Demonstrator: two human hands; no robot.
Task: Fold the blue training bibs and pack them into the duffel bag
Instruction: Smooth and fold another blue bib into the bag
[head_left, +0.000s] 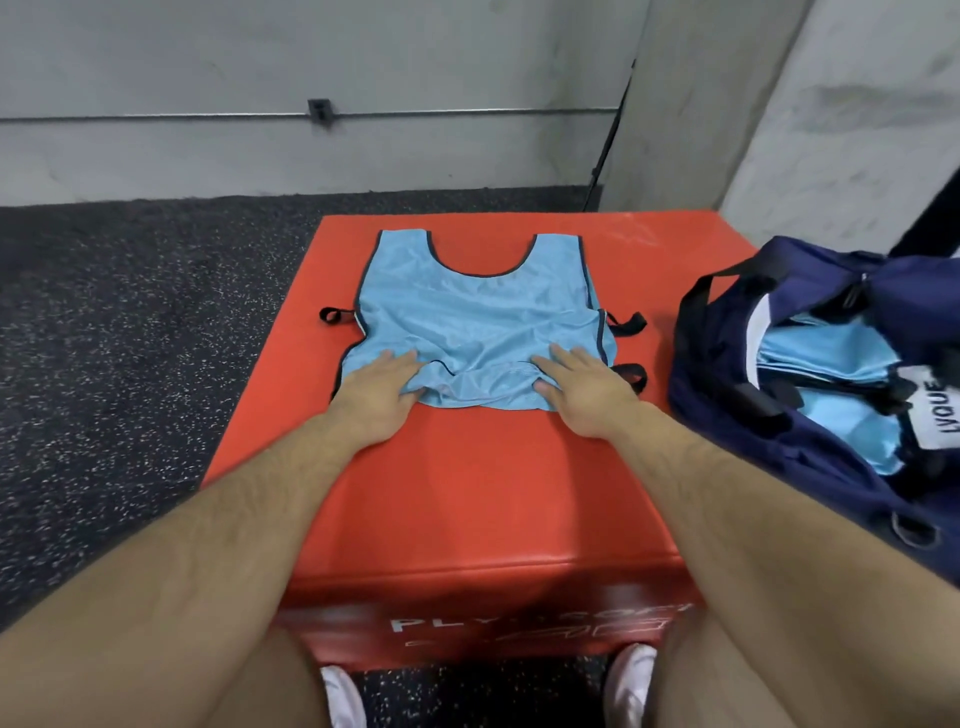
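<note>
One light blue bib lies flat on top of the red box, its scooped neck pointing to twelve o'clock, toward the wall, and its hem toward the person; its long axis runs twelve to six. The hem is bunched up in a loose fold. The left hand rests at the bib's seven o'clock corner and the right hand at its five o'clock corner, both palm down with fingers held together, pinching the bunched hem between thumb and fingers. At three o'clock stands one navy duffel bag, unzipped, with more folded blue bibs inside (how many I cannot count). Three black side straps show.
</note>
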